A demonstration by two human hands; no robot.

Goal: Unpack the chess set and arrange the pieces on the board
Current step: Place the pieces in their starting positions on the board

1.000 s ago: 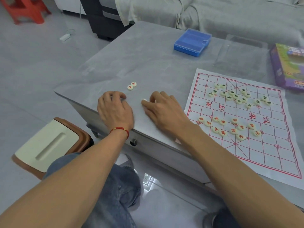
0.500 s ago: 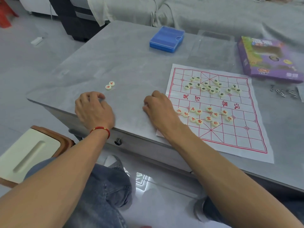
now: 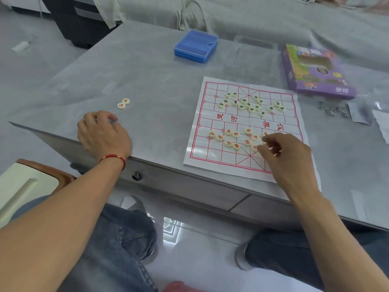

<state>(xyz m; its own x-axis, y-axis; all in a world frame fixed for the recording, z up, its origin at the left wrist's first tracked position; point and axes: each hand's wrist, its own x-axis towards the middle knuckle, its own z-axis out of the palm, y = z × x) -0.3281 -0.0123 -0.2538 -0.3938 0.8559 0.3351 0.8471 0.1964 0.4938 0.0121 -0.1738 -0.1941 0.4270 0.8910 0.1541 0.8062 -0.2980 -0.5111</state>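
Observation:
A paper chess board [image 3: 229,165] with red lines lies on the grey table [image 3: 147,81]. Green-marked round pieces [image 3: 248,104] are bunched on its far half, and red-marked pieces [image 3: 229,138] on its near half. Two more red-marked pieces [image 3: 123,103] lie off the board to the left. My right hand [image 3: 284,157] hovers over the board's near half beside the red pieces, its fingers curled and seemingly pinching a small pale piece. My left hand [image 3: 103,133] rests near the table's front edge below the two loose pieces, fingers loosely curled; I see nothing in it.
A blue plastic box [image 3: 195,46] and a clear lid [image 3: 250,55] sit at the back. At the right stand a purple carton [image 3: 315,72], small metal screws [image 3: 332,109] and plastic bags. A cream-topped stool [image 3: 27,186] stands left of my knees.
My right hand has moved from the bare table left of the board to a spot over the board's near half. My left hand has stayed put. My view has shifted right.

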